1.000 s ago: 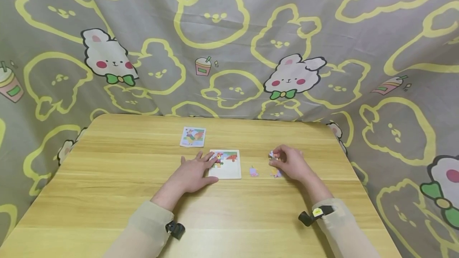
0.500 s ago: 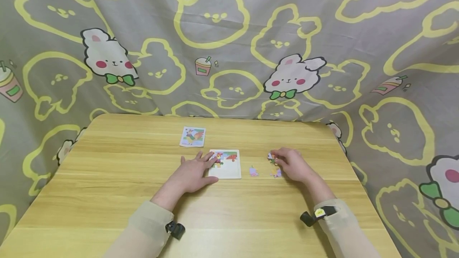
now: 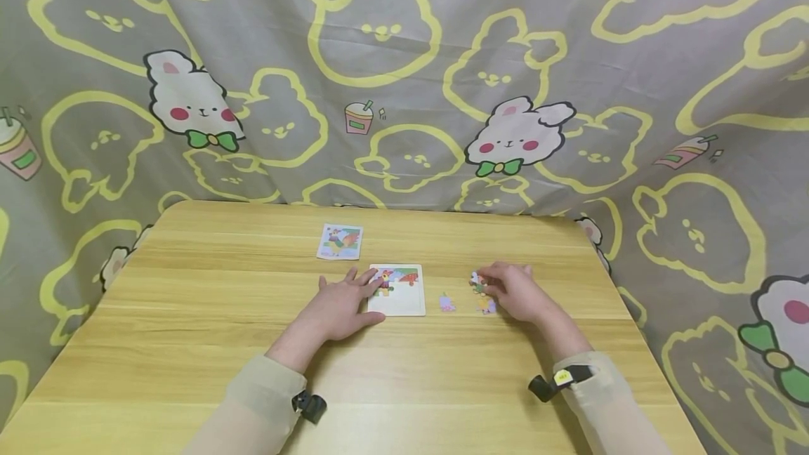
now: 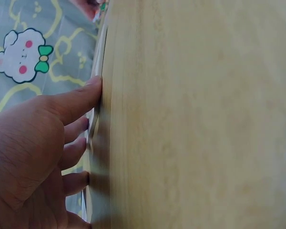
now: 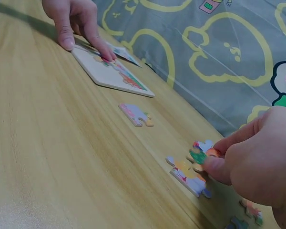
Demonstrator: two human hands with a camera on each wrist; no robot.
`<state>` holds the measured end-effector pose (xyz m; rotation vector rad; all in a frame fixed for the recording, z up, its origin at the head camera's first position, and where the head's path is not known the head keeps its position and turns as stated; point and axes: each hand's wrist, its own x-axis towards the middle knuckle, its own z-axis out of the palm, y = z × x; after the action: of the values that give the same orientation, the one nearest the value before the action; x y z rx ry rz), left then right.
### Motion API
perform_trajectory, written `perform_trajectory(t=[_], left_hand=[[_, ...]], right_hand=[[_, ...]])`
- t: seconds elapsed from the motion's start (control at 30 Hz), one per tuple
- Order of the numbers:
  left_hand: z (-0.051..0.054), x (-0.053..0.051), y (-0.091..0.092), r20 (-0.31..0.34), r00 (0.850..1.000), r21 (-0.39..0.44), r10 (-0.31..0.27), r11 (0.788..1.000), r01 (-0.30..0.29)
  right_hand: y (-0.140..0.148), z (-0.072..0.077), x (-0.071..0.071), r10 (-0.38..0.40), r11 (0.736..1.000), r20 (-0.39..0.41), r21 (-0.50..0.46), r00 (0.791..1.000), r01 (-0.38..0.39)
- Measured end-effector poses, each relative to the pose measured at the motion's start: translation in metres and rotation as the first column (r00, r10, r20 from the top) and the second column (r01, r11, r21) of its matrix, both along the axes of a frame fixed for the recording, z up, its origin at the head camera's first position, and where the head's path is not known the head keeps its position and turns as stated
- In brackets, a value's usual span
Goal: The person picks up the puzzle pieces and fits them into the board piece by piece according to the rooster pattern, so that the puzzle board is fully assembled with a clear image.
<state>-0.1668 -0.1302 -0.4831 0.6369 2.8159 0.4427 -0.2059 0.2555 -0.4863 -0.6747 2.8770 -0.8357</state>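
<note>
My left hand (image 3: 344,307) rests with spread fingers on the left side of a square white puzzle board (image 3: 407,304). Joined pieces with a colourful bird picture fill the board's upper and left part, partly under my fingertips. To the right, my right hand (image 3: 520,293) pinches a puzzle piece (image 5: 199,156) between thumb and forefinger; green and orange show on it. A yellow and lilac puzzle piece (image 5: 188,176) lies just beside it, and I cannot tell whether the two touch. A lilac puzzle piece (image 3: 447,302) lies alone between the board and my right hand.
A small picture card (image 3: 340,241) of the bird lies behind the board. More puzzle pieces (image 5: 251,210) lie below my right hand in the right wrist view. Wood-grain tabletop (image 3: 404,385) surrounds everything, and a patterned curtain (image 3: 404,76) hangs behind it.
My right hand has lowered slightly toward the pieces, and its held piece has shifted a little left and down. The left hand and the board have stayed put.
</note>
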Motion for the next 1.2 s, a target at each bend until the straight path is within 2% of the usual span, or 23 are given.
perform_trajectory(t=[0.17,0.37,0.53,0.7,0.87,1.2], left_hand=[[0.000,0.000,0.000,-0.001,1.000,0.004,0.003,1.000,-0.003],[-0.001,0.000,0.000,-0.009,1.000,0.008,0.006,1.000,-0.006],[-0.001,0.000,0.000,-0.011,1.000,0.006,0.010,1.000,-0.010],[-0.002,0.000,0.001,-0.007,1.000,0.008,0.010,1.000,-0.010],[0.000,-0.001,0.001,-0.008,1.000,0.013,0.006,1.000,-0.006],[-0.001,0.001,0.000,-0.005,1.000,0.008,0.008,1.000,-0.008]], right_hand=[[0.002,-0.004,0.000,-0.044,0.992,0.030,-0.118,0.999,0.048],[0.000,-0.004,0.001,-0.070,0.955,0.102,-0.280,0.992,0.096],[-0.009,0.004,0.003,-0.063,0.927,0.114,-0.362,0.991,0.101],[-0.023,0.013,0.007,-0.053,0.915,0.110,-0.393,0.992,0.092],[-0.039,0.017,0.007,-0.067,0.916,0.118,-0.385,0.991,0.108],[-0.071,0.014,0.012,-0.044,0.893,0.190,-0.433,0.981,0.123]])
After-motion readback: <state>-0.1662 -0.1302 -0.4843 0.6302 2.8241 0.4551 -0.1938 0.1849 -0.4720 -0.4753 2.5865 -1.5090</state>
